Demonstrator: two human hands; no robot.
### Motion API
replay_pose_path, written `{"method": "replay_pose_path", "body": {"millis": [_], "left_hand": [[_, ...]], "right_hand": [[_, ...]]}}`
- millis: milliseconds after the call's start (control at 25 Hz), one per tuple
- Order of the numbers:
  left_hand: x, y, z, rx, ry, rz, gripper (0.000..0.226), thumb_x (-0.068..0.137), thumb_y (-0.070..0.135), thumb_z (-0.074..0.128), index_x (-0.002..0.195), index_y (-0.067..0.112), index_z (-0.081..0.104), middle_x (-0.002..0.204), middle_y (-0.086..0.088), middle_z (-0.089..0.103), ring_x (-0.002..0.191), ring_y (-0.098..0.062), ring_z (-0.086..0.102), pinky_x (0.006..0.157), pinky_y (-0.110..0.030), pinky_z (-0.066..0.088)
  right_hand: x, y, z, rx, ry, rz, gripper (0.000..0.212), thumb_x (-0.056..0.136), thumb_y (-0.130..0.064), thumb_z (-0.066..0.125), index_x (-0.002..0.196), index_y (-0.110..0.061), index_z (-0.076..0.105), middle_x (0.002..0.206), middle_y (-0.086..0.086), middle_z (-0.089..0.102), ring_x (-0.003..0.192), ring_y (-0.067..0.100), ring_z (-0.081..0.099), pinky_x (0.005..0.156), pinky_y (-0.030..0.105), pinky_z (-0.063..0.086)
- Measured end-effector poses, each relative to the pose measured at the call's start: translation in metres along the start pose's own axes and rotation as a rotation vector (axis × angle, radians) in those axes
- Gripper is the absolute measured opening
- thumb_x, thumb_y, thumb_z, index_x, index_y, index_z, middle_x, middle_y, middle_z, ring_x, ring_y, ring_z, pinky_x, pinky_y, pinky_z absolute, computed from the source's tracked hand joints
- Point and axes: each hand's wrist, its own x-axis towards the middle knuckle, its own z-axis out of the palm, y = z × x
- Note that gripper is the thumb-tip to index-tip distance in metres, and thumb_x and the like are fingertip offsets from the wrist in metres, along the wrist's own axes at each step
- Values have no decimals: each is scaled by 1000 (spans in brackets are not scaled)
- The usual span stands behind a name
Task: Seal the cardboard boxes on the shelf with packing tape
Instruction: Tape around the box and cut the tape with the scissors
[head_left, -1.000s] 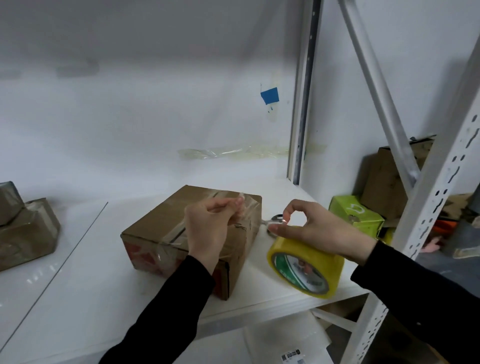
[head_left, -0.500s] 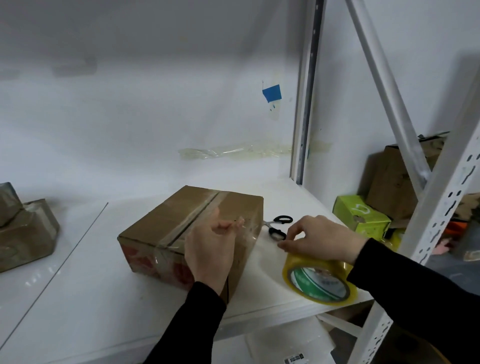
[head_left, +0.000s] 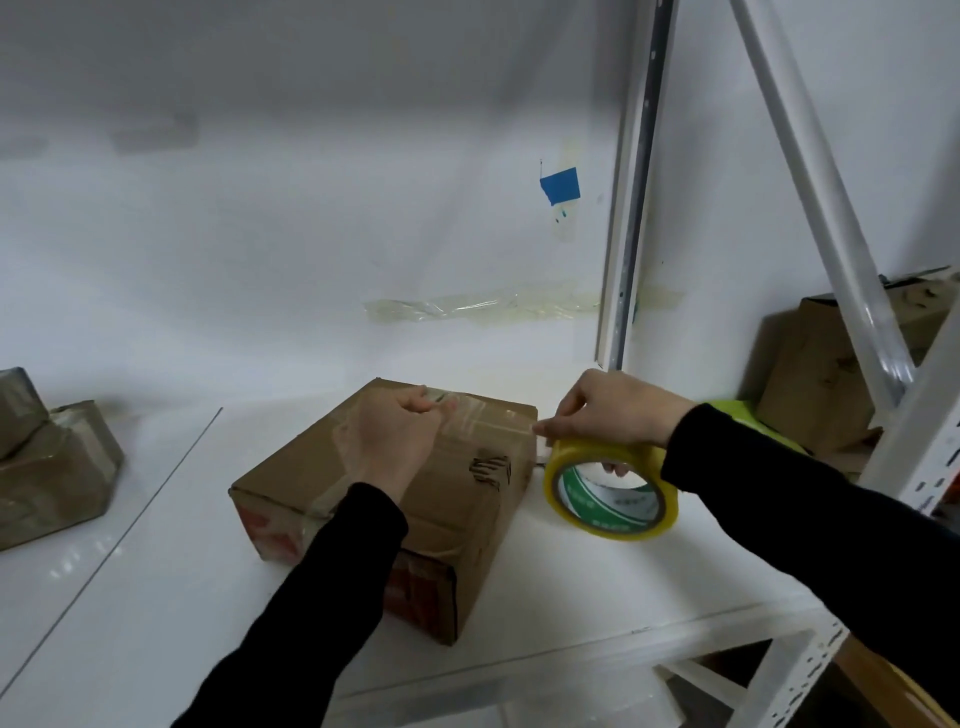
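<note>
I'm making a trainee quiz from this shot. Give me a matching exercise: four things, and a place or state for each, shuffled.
1 tape roll
2 cardboard box
3 blue patch
4 left hand

A stuck on the wall
B on the box top, holding the tape strip
C gripped by the right hand
D under the left hand

Pairs: 1-C, 2-D, 3-A, 4-B

A white wall (head_left: 260, 234) is backing the shelf (head_left: 156, 597) (blue patch (head_left: 560, 185) clinging there); a metal post (head_left: 631, 208) is rising.
</note>
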Motion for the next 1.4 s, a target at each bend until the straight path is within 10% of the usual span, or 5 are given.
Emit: {"method": "replay_pose_path", "body": {"millis": [400, 600, 1400], "left_hand": [[21, -26, 8, 181, -54, -44, 27, 75, 34, 73, 53, 20, 66, 99, 10, 72, 106, -14, 59, 103, -44, 35], [21, -27, 13, 220, -18, 9, 22, 79, 29, 69, 60, 18, 67, 105, 7, 71, 106, -18, 61, 95, -43, 45], [21, -45, 18, 422, 10, -23, 23, 79, 40, 67, 67, 22, 70, 117, 9, 67, 114, -23, 56, 105, -48, 32]], "right_hand": [[42, -3, 45, -198, 13, 13, 41, 93, -45, 45, 70, -12, 51, 71, 2, 53, 78, 23, 54, 71, 31, 42], [32, 3, 54, -466, 76, 3, 35, 99, -26, 30, 109, -8, 58, 116, 13, 58, 105, 31, 57, 76, 32, 37], [36, 2, 74, -582, 60, 13, 30, 100, -21, 33, 109, -8, 58, 110, 12, 60, 99, 31, 61, 78, 36, 45]]}}
